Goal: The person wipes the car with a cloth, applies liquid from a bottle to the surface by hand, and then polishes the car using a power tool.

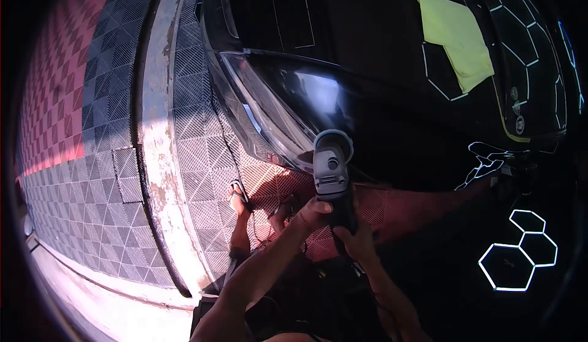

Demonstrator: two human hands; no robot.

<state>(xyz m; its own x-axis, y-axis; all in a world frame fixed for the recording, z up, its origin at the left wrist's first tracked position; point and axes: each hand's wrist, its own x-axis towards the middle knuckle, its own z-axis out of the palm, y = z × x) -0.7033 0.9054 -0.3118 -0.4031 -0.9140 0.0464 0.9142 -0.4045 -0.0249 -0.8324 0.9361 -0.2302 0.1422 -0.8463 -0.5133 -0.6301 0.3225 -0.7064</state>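
Both my hands grip a car polisher (331, 176) with a grey head and a dark body. My left hand (313, 212) is wrapped around it just behind the head, thumb on top. Farther back, my right hand (360, 241) closes around the dark handle. The polisher's round front end overlaps the edge of a glossy black car (380, 103) in this view. Its working face is hidden beneath the head. A bright reflection shows on the bodywork just ahead of the tool.
A yellow cloth (456, 41) lies on the car's dark surface, at upper right. Hexagonal light lines reflect around it. A dark cord (229, 149) runs over the patterned floor tiles (190, 121). My sandalled foot (237, 200) stands beside the car. A worn pale strip (158, 127) crosses the floor.
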